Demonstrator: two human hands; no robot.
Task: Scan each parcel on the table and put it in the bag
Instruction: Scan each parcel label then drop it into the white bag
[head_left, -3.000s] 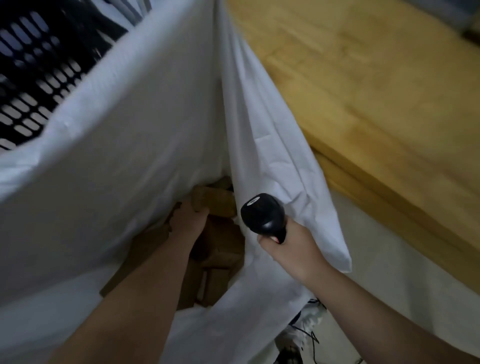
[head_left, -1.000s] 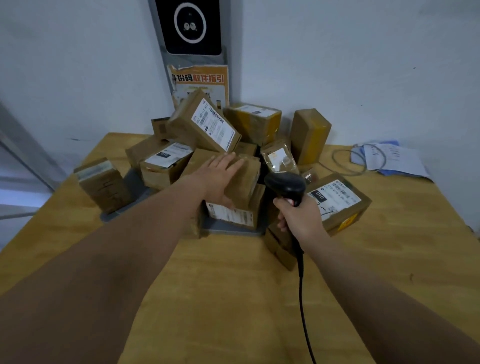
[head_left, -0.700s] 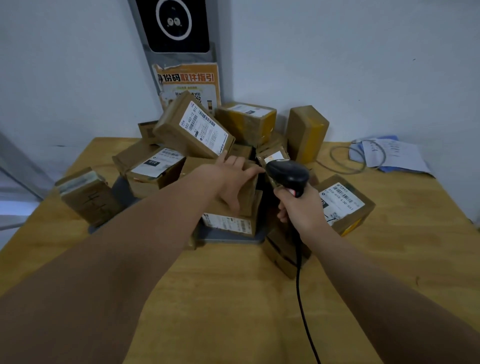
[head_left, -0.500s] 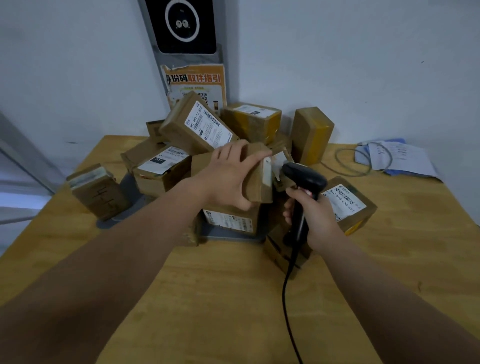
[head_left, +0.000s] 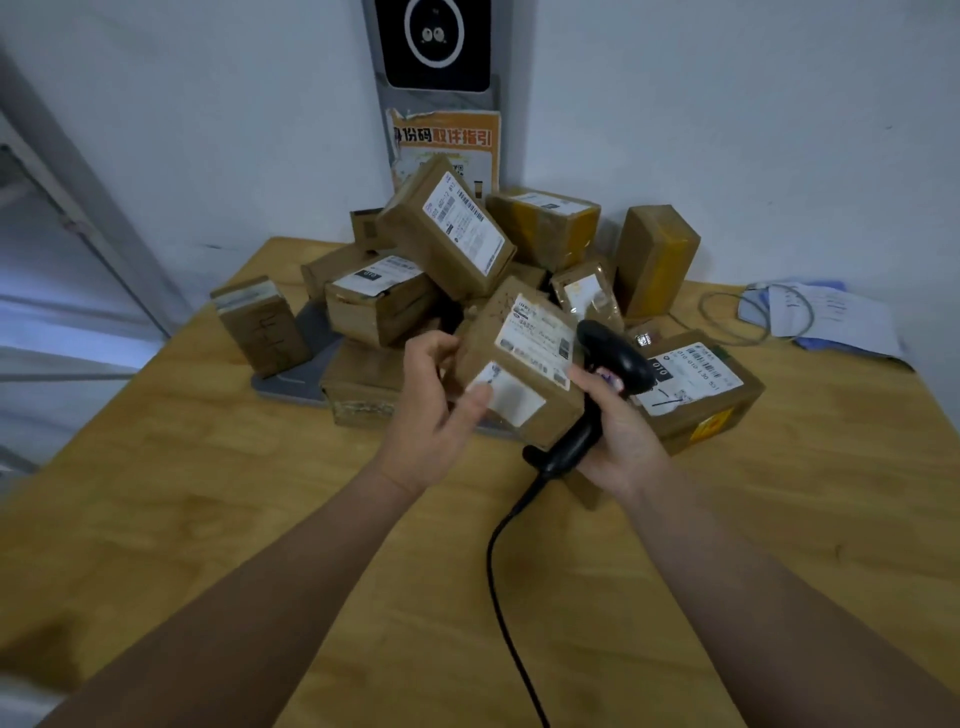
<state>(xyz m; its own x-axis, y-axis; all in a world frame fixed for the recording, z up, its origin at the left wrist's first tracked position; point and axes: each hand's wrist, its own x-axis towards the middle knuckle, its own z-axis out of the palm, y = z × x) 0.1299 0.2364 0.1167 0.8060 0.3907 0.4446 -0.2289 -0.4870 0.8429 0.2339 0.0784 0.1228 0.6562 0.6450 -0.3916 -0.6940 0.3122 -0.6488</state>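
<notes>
Parcel (head_left: 519, 364) against pile (head_left: 447, 234), scanner (head_left: 613, 358) alongside

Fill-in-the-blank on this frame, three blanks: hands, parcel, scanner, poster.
The left hand holds a parcel with ____ labels.
The right hand grips a scanner coloured ____.
The poster on the wall behind the pile has an ____ border.
Missing words: white; black; orange.
</notes>
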